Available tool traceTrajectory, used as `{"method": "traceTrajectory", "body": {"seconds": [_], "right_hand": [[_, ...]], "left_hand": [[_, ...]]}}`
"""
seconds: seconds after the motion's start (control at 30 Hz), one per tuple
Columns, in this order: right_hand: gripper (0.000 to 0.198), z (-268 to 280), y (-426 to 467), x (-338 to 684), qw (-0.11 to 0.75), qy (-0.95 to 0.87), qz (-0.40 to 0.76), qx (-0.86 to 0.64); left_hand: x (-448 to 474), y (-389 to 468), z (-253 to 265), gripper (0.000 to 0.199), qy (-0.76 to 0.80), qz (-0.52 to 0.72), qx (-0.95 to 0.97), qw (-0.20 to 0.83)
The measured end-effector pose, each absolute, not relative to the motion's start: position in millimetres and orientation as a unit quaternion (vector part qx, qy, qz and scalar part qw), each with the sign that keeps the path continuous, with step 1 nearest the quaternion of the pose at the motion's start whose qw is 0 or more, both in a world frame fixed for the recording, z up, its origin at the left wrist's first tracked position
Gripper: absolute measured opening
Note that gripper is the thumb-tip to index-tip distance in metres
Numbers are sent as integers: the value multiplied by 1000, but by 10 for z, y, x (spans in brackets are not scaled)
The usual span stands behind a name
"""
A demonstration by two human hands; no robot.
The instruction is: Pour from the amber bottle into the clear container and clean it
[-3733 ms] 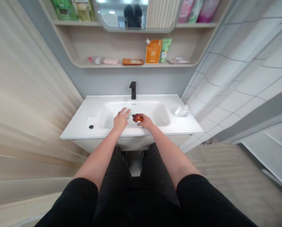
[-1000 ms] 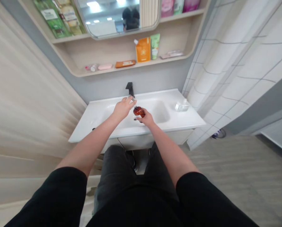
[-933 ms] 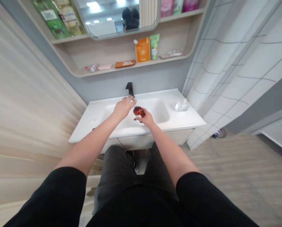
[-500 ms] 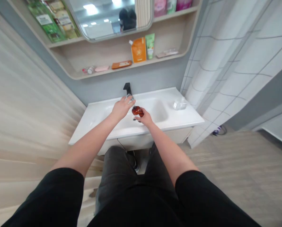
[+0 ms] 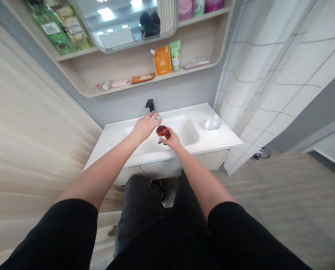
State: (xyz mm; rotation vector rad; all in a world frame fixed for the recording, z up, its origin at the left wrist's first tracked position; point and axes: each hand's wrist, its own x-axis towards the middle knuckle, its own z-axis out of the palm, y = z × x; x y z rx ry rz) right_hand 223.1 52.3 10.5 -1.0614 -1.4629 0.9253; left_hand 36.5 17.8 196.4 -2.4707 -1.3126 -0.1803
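Observation:
Over the basin, my right hand (image 5: 173,140) is closed around a small amber-brown bottle (image 5: 162,131), which leans with its neck up and to the left. My left hand (image 5: 144,127) is closed on a clear, see-through piece (image 5: 156,116), like a small cup or cap, just above the bottle's neck. Fingers partly cover this piece, so its kind and whether it touches the bottle cannot be made out. Behind the left hand stands the black faucet (image 5: 150,105). The white sink (image 5: 188,131) lies below both hands.
A clear container (image 5: 213,123) sits on the right of the sink top. Above are a mirror (image 5: 128,22) and a shelf (image 5: 117,88) with an orange pouch (image 5: 162,60), a green tube (image 5: 175,55) and an orange packet (image 5: 142,78). Curtains (image 5: 29,131) hang at left; a tiled wall (image 5: 257,86) stands right.
The view has shifted slightly. Both hands keep their grip, and the bottle and clear piece stay almost where they were.

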Motion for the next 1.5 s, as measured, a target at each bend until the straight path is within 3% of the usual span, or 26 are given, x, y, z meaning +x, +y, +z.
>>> {"method": "traceTrajectory", "body": {"seconds": [0.47, 1.5], "right_hand": [[90, 162, 505, 2252, 553, -606, 380, -427], [105, -30, 690, 2212, 611, -564, 425, -358]], "left_hand": [[536, 190, 2145, 56, -413, -44, -893, 176], [717, 308, 2232, 50, -304, -33, -920, 245]]}}
